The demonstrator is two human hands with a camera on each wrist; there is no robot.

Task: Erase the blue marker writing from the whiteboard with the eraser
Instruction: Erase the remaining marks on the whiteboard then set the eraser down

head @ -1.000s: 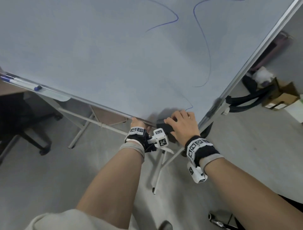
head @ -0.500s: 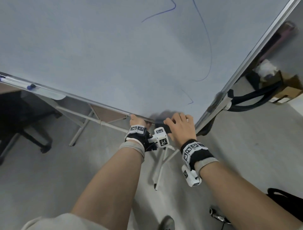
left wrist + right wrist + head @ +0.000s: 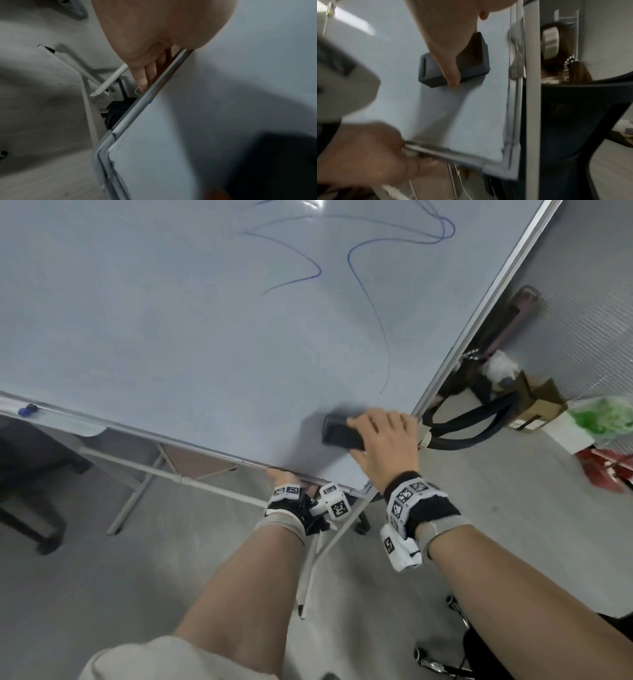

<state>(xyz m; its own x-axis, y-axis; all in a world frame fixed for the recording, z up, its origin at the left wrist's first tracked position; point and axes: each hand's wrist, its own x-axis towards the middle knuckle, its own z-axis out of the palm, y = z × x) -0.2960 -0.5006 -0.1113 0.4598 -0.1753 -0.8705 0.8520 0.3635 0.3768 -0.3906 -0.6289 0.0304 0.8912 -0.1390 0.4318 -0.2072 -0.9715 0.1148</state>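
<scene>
The whiteboard (image 3: pixel 171 337) fills the upper head view, tilted, with blue marker lines (image 3: pixel 370 302) looping at the top and one long curve running down toward the lower right. My right hand (image 3: pixel 387 440) grips the dark eraser (image 3: pixel 337 433) flat against the board just below that curve's end, near the right frame. In the right wrist view the thumb lies across the eraser (image 3: pixel 429 70). My left hand (image 3: pixel 284 477) grips the board's bottom frame, its fingers (image 3: pixel 145 77) curled behind the metal edge (image 3: pixel 154 93).
A blue-capped marker (image 3: pixel 27 410) lies on the tray at the left. White stand legs (image 3: pixel 318 559) reach down to the grey floor. A dark office chair (image 3: pixel 27 474) is at the left. A black bag strap (image 3: pixel 479 422), a cardboard box (image 3: pixel 537 402) and a green bag (image 3: pixel 603 416) sit right of the board.
My right hand slid the eraser up from the bottom right corner, and the short blue stroke there is gone. The left hand stayed on the bottom frame. The view tilted up.
</scene>
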